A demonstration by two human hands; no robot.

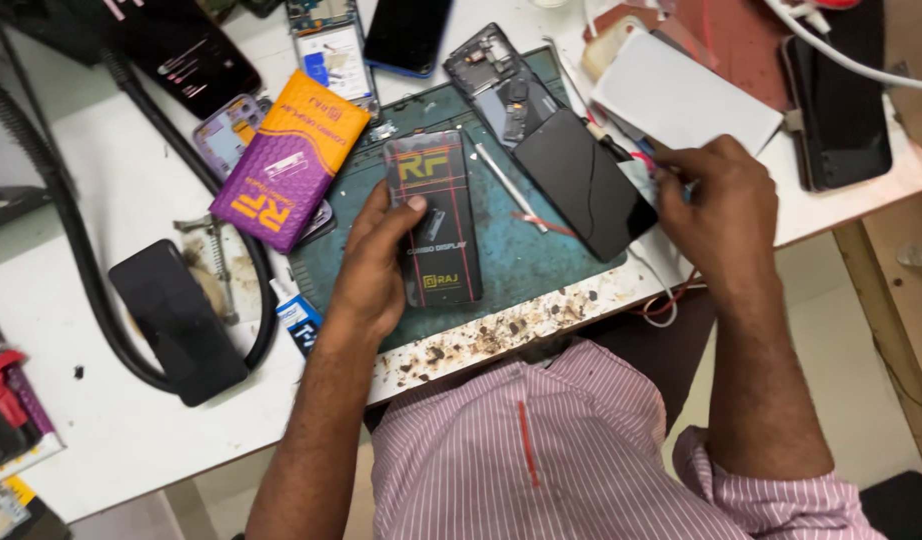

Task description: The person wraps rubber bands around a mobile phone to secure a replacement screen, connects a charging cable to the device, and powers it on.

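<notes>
Left hand (376, 270) clamped on dark display pack (433, 220) at mat (521, 250) centre, right hand (716, 195) pinching something small, unclear what, at 3 o'clock; best kept flat, thumb off glass

The display panel (436, 215) under the left hand (376, 265) is black with yellow lettering and thin red lines. The carton (291, 160) is orange above, purple below. The work mat (516, 255) is dark teal, its near edge stained brown. The tabletop (131, 190) is white. The shirt (551, 455) is pink-and-white striped.
</notes>
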